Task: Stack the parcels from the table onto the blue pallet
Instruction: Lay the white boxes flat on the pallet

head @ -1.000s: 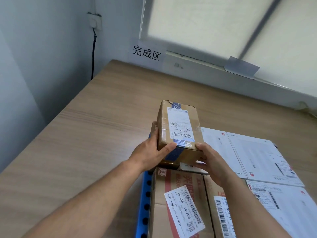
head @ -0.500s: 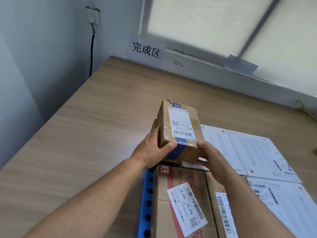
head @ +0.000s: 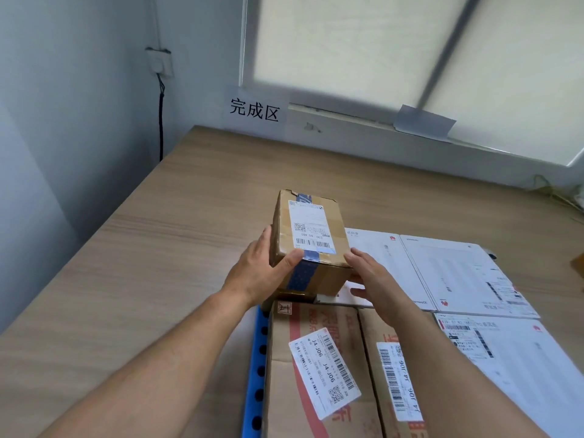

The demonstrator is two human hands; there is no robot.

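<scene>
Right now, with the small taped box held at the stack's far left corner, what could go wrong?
1. The small box seems to rest near the blue pallet edge on a lower box that barely shows; it may overhang and tip off leftward.
2. The left hand grips it, but the right hand only touches with straight fingers, so a nudge could skew it.

- brown cardboard boxes (head: 311, 235): four, I think, one's mostly hidden
- flat white parcels (head: 455, 270): three
- blue plastic pallet (head: 254, 360): just one
- hands (head: 252, 273): two
- white paper sign (head: 254, 110): one
</scene>
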